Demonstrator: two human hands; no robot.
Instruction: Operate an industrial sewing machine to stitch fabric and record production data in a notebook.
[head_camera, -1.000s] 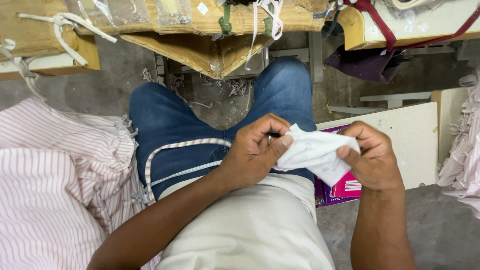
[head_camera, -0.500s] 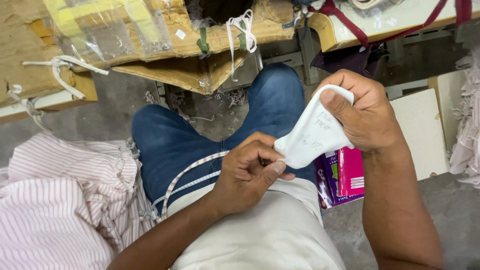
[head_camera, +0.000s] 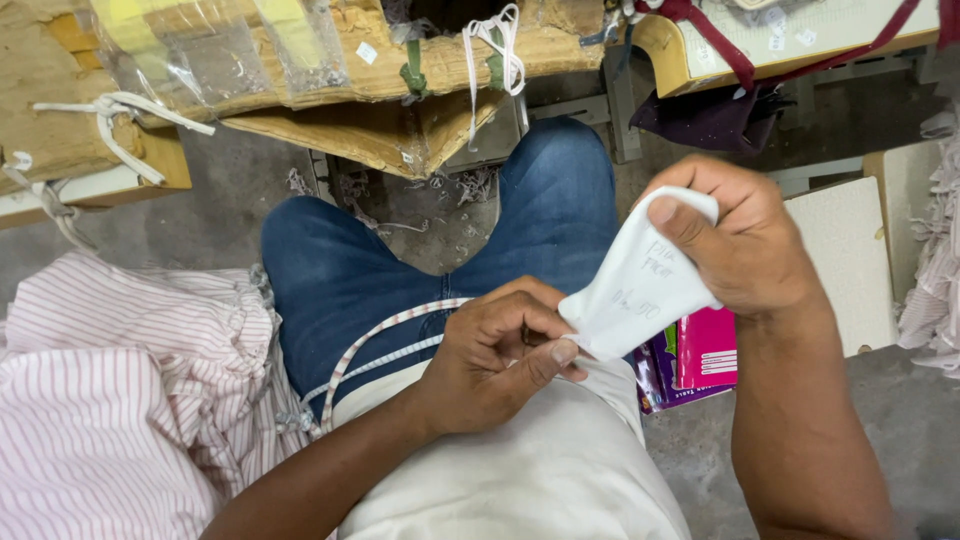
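A small piece of white fabric (head_camera: 640, 290) with faint handwriting is stretched between both hands above my lap. My right hand (head_camera: 745, 240) grips its upper end, thumb pressed on top. My left hand (head_camera: 495, 355) pinches the lower corner between thumb and fingers. A thin striped strip of cloth (head_camera: 375, 345) curves across my blue jeans (head_camera: 400, 260) just left of my left hand. A cream cloth (head_camera: 520, 470) covers my lap below the hands.
A heap of pink-and-white striped fabric (head_camera: 120, 390) lies at my left. Worn cardboard boxes (head_camera: 330, 70) with plastic bags and white ties stand ahead. A pink packet (head_camera: 705, 350) sits by my right thigh, a white board (head_camera: 845, 260) beside it, on a grey concrete floor (head_camera: 210, 210).
My right hand has lifted the white fabric up and to the right, pulling it taut. My left hand stayed low over the lap, keeping its pinch on the lower corner.
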